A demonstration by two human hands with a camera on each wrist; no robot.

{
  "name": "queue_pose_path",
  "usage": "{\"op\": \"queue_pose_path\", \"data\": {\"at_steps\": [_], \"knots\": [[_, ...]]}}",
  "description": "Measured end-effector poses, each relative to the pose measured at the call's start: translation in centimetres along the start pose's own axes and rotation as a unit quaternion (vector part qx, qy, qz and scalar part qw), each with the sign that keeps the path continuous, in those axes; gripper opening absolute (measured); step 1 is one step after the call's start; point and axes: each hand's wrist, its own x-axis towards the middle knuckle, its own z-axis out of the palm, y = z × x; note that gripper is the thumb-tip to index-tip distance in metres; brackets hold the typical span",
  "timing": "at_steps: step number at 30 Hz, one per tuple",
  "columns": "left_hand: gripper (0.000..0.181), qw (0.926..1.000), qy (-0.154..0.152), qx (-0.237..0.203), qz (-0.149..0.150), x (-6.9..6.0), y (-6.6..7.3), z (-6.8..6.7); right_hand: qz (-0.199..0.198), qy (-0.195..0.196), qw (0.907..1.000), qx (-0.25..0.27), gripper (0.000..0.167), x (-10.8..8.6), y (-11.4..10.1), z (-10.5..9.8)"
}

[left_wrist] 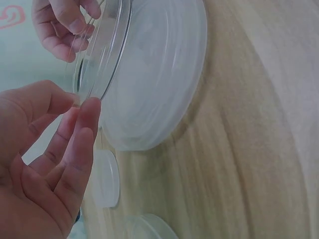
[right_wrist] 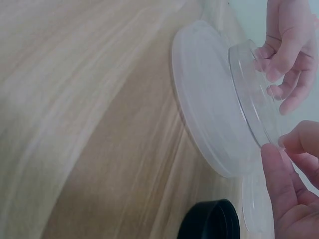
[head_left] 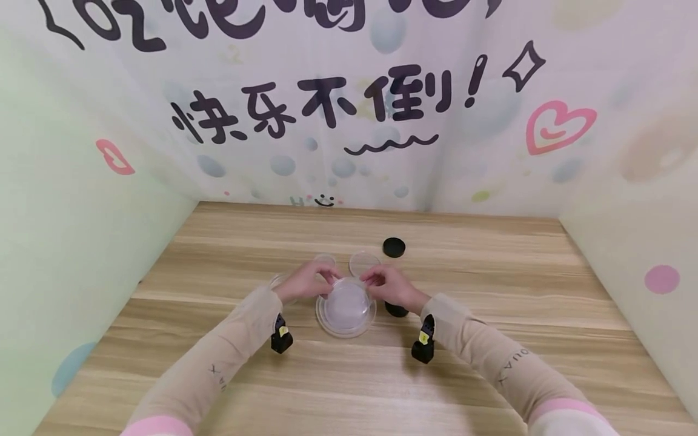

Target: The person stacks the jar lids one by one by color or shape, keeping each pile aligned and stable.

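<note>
A clear, shallow, round dish with a thin raised rim is held between the two hands, pinched on its near-left edge by the left hand and on its opposite edge by the right hand. On each hand the thumb and fingertips are brought together on the rim, with the other fingers loosely bent. The dish is held above a large, round, frosted translucent plastic disc, which is laid below and between the hands; whether the two are touching cannot be told.

Beyond the right hand a flat, round black lid is seen lying on the table, and a second round black piece with a raised wall is partly hidden beneath that hand. Just past the fingertips of the right hand a clear round disc is set, and a smaller clear round piece is placed just past the left hand. Another clear round piece is partly covered by the left wrist.

Both forearms are covered by beige sleeves, and a small black camera is worn under the left wrist. All of these pieces are supported by a light wood-grain table under the hands.
</note>
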Motion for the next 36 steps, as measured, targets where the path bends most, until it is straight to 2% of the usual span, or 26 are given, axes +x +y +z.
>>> {"op": "queue_pose_path", "data": {"at_steps": [9, 18, 25, 32, 36], "knots": [[0.033, 0.9993, -0.009, -0.037, -0.002, -0.2, -1.1, 0.0, 0.021, 0.001, 0.9997, 0.011, 0.014, 0.4, 0.5, 0.8], [0.032, 1.0, -0.004, 0.003, -0.001, -0.3, -2.0, 0.2, 0.021, -0.009, 0.9997, 0.008, 0.014, 0.6, 0.7, 1.1], [0.03, 1.0, -0.004, 0.002, -0.002, -0.5, -2.0, 0.6, 0.045, -0.011, 0.9989, 0.006, 0.015, 0.7, 1.2, 1.4], [0.028, 0.9998, 0.0, -0.018, -0.009, -0.4, -2.4, 0.8, 0.027, -0.018, 0.9995, 0.0, 0.015, 0.8, 1.4, 1.5], [0.028, 0.9998, 0.008, -0.012, -0.016, -0.4, -2.5, 1.0, 0.035, -0.017, 0.9992, -0.001, 0.016, 0.8, 1.2, 1.5]]}}
